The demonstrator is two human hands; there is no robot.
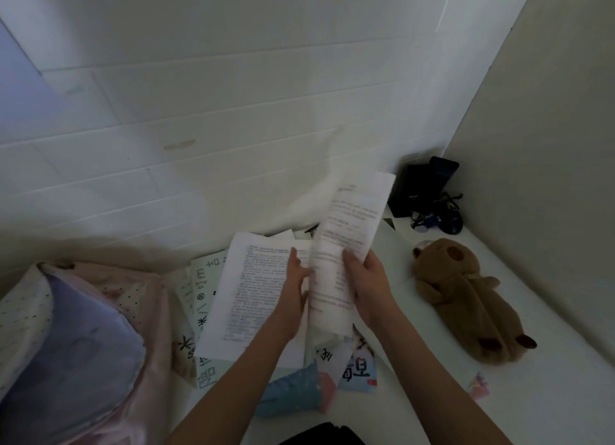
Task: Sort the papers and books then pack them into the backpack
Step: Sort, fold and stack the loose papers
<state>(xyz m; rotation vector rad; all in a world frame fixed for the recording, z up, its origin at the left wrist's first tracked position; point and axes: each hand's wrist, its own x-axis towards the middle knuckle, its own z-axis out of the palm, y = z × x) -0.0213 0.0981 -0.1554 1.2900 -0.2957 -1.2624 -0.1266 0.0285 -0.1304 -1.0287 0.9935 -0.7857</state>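
Two hands: right hand (367, 286) grips upright sheet (349, 235); left hand (294, 283) flat on papers (246, 288).

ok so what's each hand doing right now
Left hand: open, fingers straight against the flat printed sheet.
Right hand: gripping the raised printed sheet.

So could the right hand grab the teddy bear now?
Probably not yet: the right hand is busy holding a paper sheet. The teddy bear lies uncovered just beside it.
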